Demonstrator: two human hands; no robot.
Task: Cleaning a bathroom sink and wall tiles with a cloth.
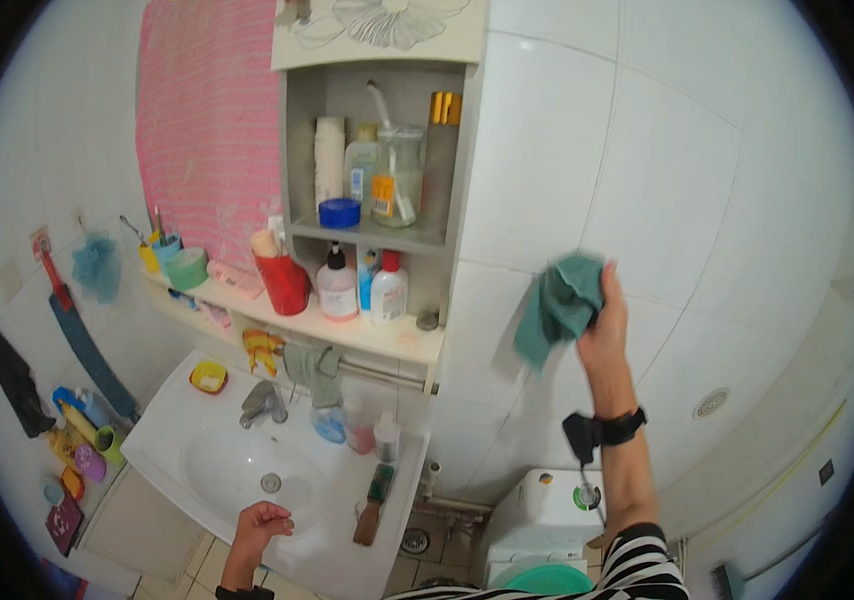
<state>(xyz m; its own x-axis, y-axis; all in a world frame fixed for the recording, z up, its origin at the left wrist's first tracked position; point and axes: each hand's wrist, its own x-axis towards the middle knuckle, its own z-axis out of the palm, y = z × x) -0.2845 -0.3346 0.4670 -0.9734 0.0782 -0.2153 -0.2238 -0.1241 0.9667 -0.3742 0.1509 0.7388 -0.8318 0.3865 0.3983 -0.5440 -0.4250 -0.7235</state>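
My right hand grips a crumpled green cloth at the white tiled wall, to the right of the shelf unit. One corner of the cloth hangs down, and its edges are slightly blurred. Whether it presses on the tiles cannot be told. Low in the view, my left hand hovers by the front rim of the white washbasin. Its fingers are loosely curled, with a gap to the thumb, and nothing is in it.
An open shelf unit holds bottles and a glass jar. Bottles, a red cup and toothbrush cups line the ledge. A brush lies on the basin's right side. Below my right arm stands a white toilet cistern with a green basin.
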